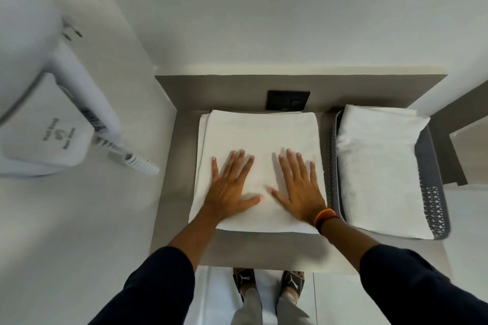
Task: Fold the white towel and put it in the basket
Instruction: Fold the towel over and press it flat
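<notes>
A white towel [260, 137], folded into a thick rectangle, lies flat on the grey counter [264, 250]. My left hand [229, 185] rests palm-down on its near left part, fingers spread. My right hand [299, 187] lies flat on its near right part, fingers spread too, with a beaded band at the wrist. Neither hand grips anything. To the right stands a grey perforated basket [433, 206] that holds another folded white towel [380, 169].
A black wall socket [287, 100] sits on the back panel just behind the towel. A white wall-mounted hair dryer [52, 124] with a coiled cord [137, 161] hangs on the left wall. My feet in sandals [269, 285] show below the counter's front edge.
</notes>
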